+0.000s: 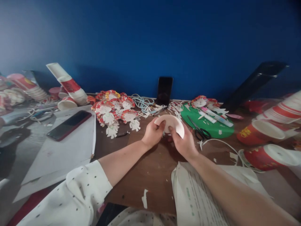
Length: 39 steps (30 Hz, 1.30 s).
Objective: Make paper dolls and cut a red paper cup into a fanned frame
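Note:
A curved white piece of paper (171,120), arched at the top, is held over the middle of the table. My left hand (151,133) grips its left end, thumb on the near face. At the other end my right hand (185,142) pinches it, also with the thumb in front. The fingers behind the paper are mostly hidden. Just right of my hands, black-handled scissors (201,132) lie partly on a green sheet (224,131). Red-and-white paper cut-outs (109,110) are heaped to the left, beyond my left hand.
A dark phone (165,89) leans against the blue wall, behind coiled cord (142,103). Another phone (70,125) rests on white board (58,157) at left. Paper cups (268,130) stand and lie at right; stacked cups (70,84) tilt at left. Paper scraps (145,198) dot the table.

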Motion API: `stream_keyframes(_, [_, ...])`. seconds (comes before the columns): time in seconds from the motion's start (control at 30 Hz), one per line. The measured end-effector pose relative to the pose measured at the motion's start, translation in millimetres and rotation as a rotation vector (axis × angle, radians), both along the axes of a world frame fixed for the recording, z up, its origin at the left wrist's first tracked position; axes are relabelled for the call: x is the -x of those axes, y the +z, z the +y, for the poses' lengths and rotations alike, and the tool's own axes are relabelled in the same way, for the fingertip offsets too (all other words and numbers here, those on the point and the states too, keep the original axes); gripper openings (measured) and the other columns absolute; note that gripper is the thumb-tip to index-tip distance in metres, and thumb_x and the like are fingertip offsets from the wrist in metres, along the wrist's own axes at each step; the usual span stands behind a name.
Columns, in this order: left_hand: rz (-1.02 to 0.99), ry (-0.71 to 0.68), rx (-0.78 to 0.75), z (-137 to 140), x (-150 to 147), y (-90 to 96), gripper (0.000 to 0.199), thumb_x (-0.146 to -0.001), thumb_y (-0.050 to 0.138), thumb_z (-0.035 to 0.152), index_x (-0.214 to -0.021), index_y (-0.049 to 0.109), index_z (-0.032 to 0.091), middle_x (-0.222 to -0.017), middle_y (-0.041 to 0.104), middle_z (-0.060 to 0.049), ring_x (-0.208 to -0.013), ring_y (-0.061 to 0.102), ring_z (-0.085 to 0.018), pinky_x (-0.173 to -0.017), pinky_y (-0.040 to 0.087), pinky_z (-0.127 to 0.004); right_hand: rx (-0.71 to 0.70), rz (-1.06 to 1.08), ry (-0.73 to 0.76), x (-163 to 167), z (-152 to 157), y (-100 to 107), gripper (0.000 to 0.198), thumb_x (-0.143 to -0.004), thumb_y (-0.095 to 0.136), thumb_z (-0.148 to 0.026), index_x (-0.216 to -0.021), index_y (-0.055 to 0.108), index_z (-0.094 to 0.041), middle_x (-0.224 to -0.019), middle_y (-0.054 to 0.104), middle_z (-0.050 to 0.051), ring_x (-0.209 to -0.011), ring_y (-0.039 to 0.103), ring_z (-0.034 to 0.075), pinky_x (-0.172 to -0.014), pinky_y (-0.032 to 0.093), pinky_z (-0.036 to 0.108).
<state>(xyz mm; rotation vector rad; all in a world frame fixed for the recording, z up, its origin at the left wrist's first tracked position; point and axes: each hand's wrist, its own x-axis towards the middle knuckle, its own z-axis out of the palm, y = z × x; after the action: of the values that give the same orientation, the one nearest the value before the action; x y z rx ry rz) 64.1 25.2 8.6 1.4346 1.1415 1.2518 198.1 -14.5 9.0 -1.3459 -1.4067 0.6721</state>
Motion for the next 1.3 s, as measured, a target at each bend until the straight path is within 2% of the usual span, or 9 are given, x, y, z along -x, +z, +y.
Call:
stream_keyframes(0.13, [0.053, 0.004, -0.095, 0.2, 0.3, -4.9, 0.028, -0.085, 0.055, 0.042, -0.094, 0.063, 0.016, -0.081, 0.067, -0.005, -0.075, 0.061, -0.016, -0.069, 0.046, -0.027, 0.021, 0.039, 0.025, -1.0, 0.0, -2.1, 0.045, -0.087, 0.055, -0.047, -0.123, 0.056, -0.019, -0.087, 0.069, 0.009, -0.052, 0.06, 0.017, -0.044, 0.051, 0.03])
stream_keyframes(0.33, [-0.059, -0.097, -0.058, -1.0, 1.4, -1.7, 0.027, -0.085, 0.056, 0.042, -0.096, 0.058, 0.018, -0.067, 0.059, 0.001, -0.055, 0.053, -0.01, -0.054, 0.043, -0.023, 0.004, 0.052, -0.007, 0.8, -2.8, 8.0, 0.042, -0.084, 0.058, -0.048, -0.116, 0.058, -0.02, -0.084, 0.067, 0.007, -0.055, 0.06, 0.016, -0.042, 0.048, 0.027])
stream_keyframes(0.47, [-0.151, -0.128, -0.047, -0.6, 0.2, -1.1, 0.028, -0.086, 0.054, 0.041, -0.1, 0.055, 0.017, -0.073, 0.06, -0.001, -0.052, 0.053, -0.009, -0.048, 0.043, -0.022, 0.045, 0.122, -0.009, 1.0, -2.3, 10.9, 0.036, -0.083, 0.059, -0.049, -0.105, 0.059, -0.021, -0.076, 0.065, 0.003, -0.05, 0.055, 0.013, -0.043, 0.047, 0.026])
stream_keyframes(0.7, [-0.069, -0.094, -0.408, 4.6, 6.0, -8.6, 0.033, -0.079, 0.063, 0.033, -0.105, 0.052, 0.018, -0.098, 0.063, -0.007, -0.085, 0.061, -0.016, -0.077, 0.049, -0.03, 0.172, 0.378, 0.085, -2.3, 4.4, 5.8, 0.031, -0.079, 0.061, -0.049, -0.095, 0.059, -0.022, -0.069, 0.063, -0.001, -0.046, 0.05, 0.011, -0.044, 0.043, 0.025])
stream_keyframes(0.8, [-0.033, -0.071, -0.442, 2.7, 11.3, -4.5, 0.038, -0.076, 0.065, 0.034, -0.108, 0.05, 0.019, -0.101, 0.062, -0.008, -0.088, 0.06, -0.017, -0.081, 0.047, -0.032, 0.223, 0.441, 0.107, -4.8, 7.1, 11.2, 0.029, -0.081, 0.057, -0.05, -0.088, 0.062, -0.023, -0.069, 0.065, 0.001, -0.054, 0.056, 0.015, -0.047, 0.047, 0.027])
stream_keyframes(0.97, [0.031, -0.098, -0.345, -4.8, 15.0, 3.3, 0.041, -0.073, 0.068, 0.029, -0.11, 0.051, 0.021, -0.11, 0.06, -0.009, -0.095, 0.058, -0.019, -0.087, 0.045, -0.033, 0.369, 0.604, 0.264, -9.6, 6.0, 16.9, 0.035, -0.084, 0.051, -0.052, -0.091, 0.064, -0.021, -0.083, 0.07, 0.006, -0.073, 0.066, 0.023, -0.064, 0.056, 0.038])
stream_keyframes(1.1, [-0.152, -0.141, -0.248, -2.8, 9.3, 3.5, 0.048, -0.07, 0.073, 0.028, -0.112, 0.052, 0.021, -0.112, 0.062, -0.009, -0.096, 0.06, -0.019, -0.088, 0.046, -0.032, 0.369, 0.685, 0.349, -13.2, 4.9, 14.6, 0.035, -0.083, 0.056, -0.049, -0.102, 0.063, -0.021, -0.097, 0.071, 0.006, -0.091, 0.067, 0.025, -0.08, 0.055, 0.042])
stream_keyframes(1.2, [-0.348, -0.126, -0.006, 5.8, 4.9, 1.8, 0.045, -0.068, 0.076, 0.035, -0.104, 0.056, 0.018, -0.101, 0.065, -0.008, -0.083, 0.062, -0.015, -0.076, 0.048, -0.028, 0.302, 0.794, 0.346, -16.6, 7.5, 15.6, 0.028, -0.084, 0.059, -0.043, -0.103, 0.064, -0.023, -0.104, 0.07, 0.003, -0.099, 0.065, 0.022, -0.087, 0.053, 0.039])
stream_keyframes(1.3, [-0.495, -0.244, 0.383, 12.8, 4.8, 3.1, 0.041, -0.077, 0.063, 0.054, -0.087, 0.059, 0.014, -0.078, 0.063, -0.006, -0.065, 0.059, -0.012, -0.06, 0.047, -0.025, 0.242, 0.872, 0.316, -20.9, 11.4, 18.5, 0.026, -0.083, 0.063, -0.039, -0.104, 0.065, -0.025, -0.108, 0.069, 0.001, -0.103, 0.064, 0.02, -0.089, 0.052, 0.036])
